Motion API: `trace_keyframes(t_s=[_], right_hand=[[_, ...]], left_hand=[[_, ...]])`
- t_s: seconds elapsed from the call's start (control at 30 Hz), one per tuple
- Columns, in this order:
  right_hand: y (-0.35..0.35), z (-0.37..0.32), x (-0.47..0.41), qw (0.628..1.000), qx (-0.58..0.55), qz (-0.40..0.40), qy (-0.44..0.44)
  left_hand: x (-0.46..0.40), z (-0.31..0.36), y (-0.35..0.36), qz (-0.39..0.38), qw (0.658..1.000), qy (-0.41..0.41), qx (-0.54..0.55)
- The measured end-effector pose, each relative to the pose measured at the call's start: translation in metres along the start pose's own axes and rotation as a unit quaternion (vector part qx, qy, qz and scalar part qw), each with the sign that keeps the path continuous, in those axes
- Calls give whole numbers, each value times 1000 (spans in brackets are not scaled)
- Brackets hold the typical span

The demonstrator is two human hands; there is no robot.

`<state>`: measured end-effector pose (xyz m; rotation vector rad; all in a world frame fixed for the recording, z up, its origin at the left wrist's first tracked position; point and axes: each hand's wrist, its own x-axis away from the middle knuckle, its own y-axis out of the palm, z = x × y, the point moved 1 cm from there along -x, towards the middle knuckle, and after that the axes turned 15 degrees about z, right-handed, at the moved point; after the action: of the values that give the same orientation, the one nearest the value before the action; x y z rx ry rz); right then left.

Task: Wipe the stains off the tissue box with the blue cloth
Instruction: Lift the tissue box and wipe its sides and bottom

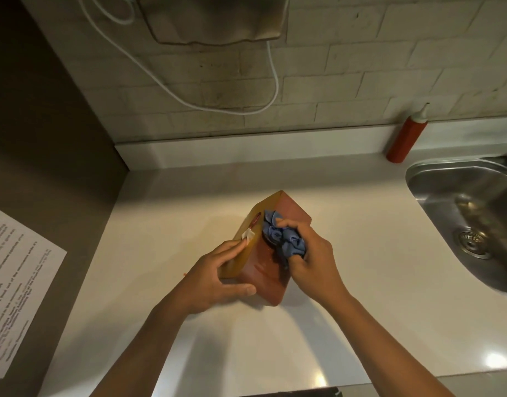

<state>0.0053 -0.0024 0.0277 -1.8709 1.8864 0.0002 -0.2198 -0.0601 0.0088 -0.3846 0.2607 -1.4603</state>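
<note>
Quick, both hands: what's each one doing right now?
Left hand: gripping the tissue box, steadying it on the counter.
Right hand: closed around the bunched blue cloth, pressing it on the box.

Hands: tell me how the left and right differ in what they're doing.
The left hand grips the tissue box at its near end, thumb across the top; the right hand bunches the blue cloth against the top. The left touches the box directly, the right through cloth. Both are on the box.
</note>
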Motion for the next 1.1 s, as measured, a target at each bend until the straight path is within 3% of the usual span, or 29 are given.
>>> trace_keyframes(t_s=[0.37,0.5,0.6,0.73,0.87,0.97,1.1], right_hand=[[-4,-14,44,996,-15,-85,-12],[-15,-20,53,990,-46,-125,49],[-32,-23,49,962,-146,-169,160],[-52,-15,33,930,-251,-56,263],[-60,-8,11,866,-330,40,373],[-56,-5,3,803,-398,62,440],[-46,-5,-6,812,-363,13,456]], left_hand=[[-2,-1,-3,7,999,31,-27],[-1,-1,-4,3,999,38,-27],[-1,1,-5,3,999,34,-23],[0,1,-4,13,999,28,-19],[2,-1,-4,19,1000,11,1],[2,0,-4,15,1000,8,9],[3,4,-4,9,1000,6,2]])
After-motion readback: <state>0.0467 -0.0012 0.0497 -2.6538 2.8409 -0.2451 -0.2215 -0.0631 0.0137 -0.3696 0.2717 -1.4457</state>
